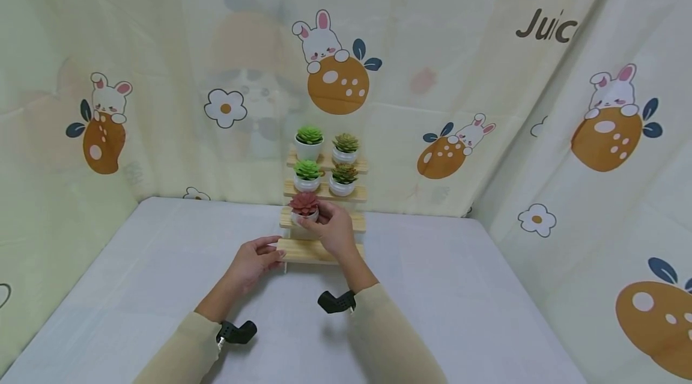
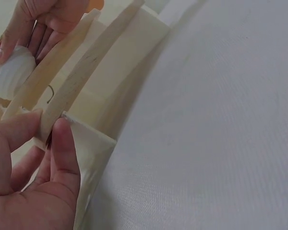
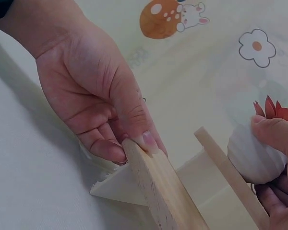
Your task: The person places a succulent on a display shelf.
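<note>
A small wooden tiered plant stand (image 1: 305, 250) stands on the table near the back curtain. At the left end of its lowest board, my left hand (image 1: 254, 264) pinches the wood between thumb and fingers, as the left wrist view confirms on the board (image 2: 72, 88). My right hand (image 1: 335, 229) holds a red potted succulent (image 1: 304, 204) by its white ribbed pot (image 3: 254, 155), at the left of the second board from the bottom. Whether the pot bears fully on that board I cannot tell. The two upper boards carry green succulents (image 1: 307, 173) in white pots.
A white cloth covers the table (image 1: 432, 288). Behind and at both sides hangs a pale curtain (image 1: 411, 29) printed with rabbits, oranges and flowers; the stand's top comes close to it. Each wrist wears a black camera (image 1: 236, 332).
</note>
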A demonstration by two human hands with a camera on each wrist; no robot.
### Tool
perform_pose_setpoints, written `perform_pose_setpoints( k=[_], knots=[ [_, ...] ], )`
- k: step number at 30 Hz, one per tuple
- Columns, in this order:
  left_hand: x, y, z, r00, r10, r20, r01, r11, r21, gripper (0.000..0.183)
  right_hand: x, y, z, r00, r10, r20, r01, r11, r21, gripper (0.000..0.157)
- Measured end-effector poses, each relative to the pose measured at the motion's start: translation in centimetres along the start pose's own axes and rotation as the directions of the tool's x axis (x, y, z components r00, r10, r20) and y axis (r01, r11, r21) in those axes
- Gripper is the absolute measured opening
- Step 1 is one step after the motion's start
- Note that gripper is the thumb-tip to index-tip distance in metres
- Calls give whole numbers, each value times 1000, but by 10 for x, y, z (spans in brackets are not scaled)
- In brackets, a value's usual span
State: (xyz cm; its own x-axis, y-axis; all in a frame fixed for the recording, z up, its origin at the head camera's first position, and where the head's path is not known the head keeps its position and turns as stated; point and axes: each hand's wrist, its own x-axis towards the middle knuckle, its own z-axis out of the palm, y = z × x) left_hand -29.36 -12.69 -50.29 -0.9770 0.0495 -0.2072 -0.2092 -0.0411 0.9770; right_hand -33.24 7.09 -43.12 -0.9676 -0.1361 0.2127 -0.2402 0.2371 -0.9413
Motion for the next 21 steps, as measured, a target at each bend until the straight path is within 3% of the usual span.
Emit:
perform_pose_setpoints(
  k=[10,21],
  knots=[
    [-3,3,-3,999,41,23,-42,999,35,50,1,1,0,1000,-22,5,22,1000,3,55],
    [-7,9,-13,994,97,46,-105,968,230,45,-4,2,-1,1000,-16,3,16,1000,-5,59]
  ],
)
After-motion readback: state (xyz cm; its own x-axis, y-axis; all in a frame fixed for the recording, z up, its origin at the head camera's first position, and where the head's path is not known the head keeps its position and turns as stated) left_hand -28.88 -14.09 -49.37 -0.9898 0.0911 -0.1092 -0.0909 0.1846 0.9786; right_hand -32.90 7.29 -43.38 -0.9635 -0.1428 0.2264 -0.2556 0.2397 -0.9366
